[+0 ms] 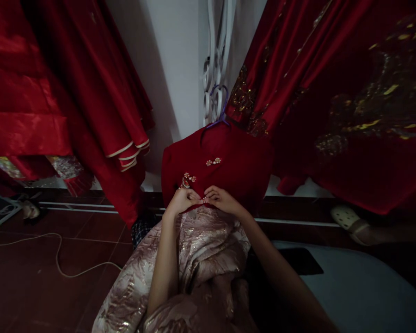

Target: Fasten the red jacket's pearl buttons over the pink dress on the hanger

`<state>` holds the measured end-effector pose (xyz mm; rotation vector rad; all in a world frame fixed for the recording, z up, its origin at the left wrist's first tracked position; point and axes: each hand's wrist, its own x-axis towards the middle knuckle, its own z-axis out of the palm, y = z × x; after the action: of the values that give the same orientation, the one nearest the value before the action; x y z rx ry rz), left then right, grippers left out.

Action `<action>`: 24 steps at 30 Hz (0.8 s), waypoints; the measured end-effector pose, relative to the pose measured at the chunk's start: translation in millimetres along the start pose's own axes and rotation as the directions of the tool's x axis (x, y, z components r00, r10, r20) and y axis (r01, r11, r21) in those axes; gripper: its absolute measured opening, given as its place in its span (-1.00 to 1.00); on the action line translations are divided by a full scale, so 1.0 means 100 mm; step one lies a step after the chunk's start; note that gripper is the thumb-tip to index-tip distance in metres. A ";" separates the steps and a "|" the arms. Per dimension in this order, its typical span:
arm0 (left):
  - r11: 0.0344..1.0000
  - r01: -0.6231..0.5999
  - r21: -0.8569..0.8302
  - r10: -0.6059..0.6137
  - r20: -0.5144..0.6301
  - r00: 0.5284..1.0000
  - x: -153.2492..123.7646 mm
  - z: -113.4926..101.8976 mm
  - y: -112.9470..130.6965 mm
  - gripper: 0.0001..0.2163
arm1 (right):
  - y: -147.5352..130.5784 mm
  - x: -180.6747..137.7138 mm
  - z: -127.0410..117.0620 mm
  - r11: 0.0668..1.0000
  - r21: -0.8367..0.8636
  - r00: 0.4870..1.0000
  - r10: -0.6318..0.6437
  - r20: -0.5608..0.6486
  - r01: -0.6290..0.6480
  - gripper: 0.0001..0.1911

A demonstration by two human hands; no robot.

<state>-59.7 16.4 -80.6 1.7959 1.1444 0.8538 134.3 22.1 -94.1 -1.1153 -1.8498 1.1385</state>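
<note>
A dark red garment (235, 162) hangs in front of me on a purple hanger (223, 111). Beaded flower ornaments (213, 162) decorate its front, and a beaded brooch-like piece (186, 179) lies just above my left hand. My left hand (184, 200) and my right hand (221, 200) meet at the garment's front, low down. Each is closed in a pinch at a small pale beaded fastening (204, 200) between the fingertips; its detail is too small to tell. Shiny pink and gold brocade cloth (208, 236) spreads below my wrists.
Red garments (114, 92) hang at the left, and gold-trimmed red ones (298, 115) at the right. Behind the hanger stands a white scrolled metal frame (211, 69). A cable (60, 259) crosses the tiled floor. Someone's foot in a pale clog (346, 223) is at the right, near a dark flat object (298, 260) on a pale surface.
</note>
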 end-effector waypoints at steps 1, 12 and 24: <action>1.000 -0.006 0.000 0.006 -0.009 1.000 0.00 0.00 0.00 -0.69 | 0.00 0.00 -0.01 1.000 0.005 1.000 -0.003 0.003 0.003 -0.77; 0.998 -0.033 -0.062 0.032 -0.023 0.999 0.03 0.03 -0.08 -0.74 | -0.07 -0.02 -0.02 1.000 0.021 0.999 0.005 0.042 -0.006 -0.69; 0.614 -0.006 -0.790 -0.253 -0.204 0.946 0.13 0.04 0.00 -0.64 | -0.40 -0.22 -0.37 0.997 0.019 0.929 0.063 0.364 -0.075 -0.56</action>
<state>-51.6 27.4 -81.0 0.8507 0.8395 1.3183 162.8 4.7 -46.1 -1.0083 -2.0713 1.4927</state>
